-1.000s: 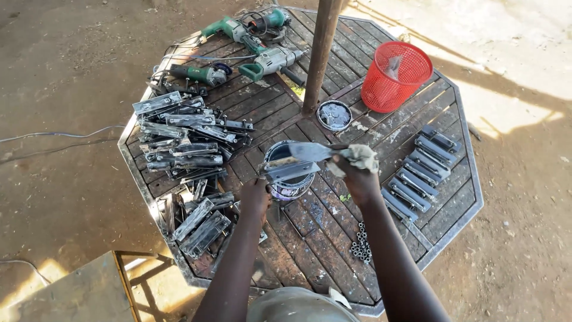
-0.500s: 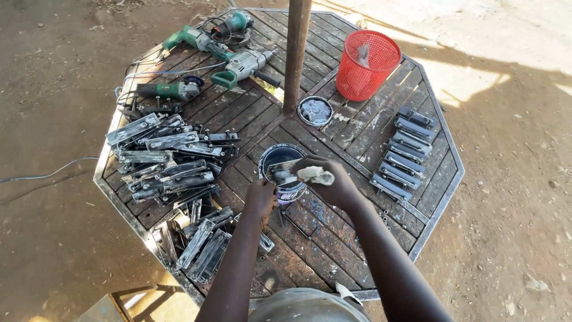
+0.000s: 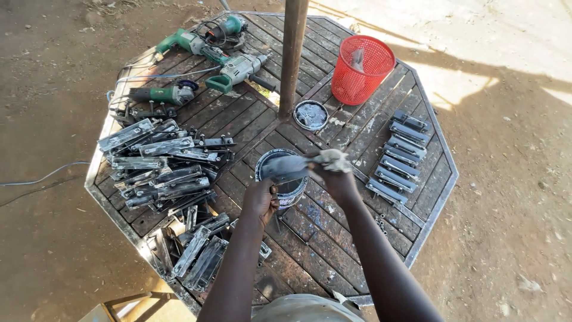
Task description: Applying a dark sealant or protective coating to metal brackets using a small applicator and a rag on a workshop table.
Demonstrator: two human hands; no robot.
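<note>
Over the open paint tin [image 3: 285,189] at the middle of the counter [image 3: 429,214], the left hand [image 3: 260,200] grips a flat metal piece [image 3: 285,167] while the right hand [image 3: 338,179], closed on a rag [image 3: 331,158], presses its far end, so drips fall back in.

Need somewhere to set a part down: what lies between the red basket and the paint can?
In the head view, only the can's round lid lies between red basket and paint can, on bare slats.
</note>
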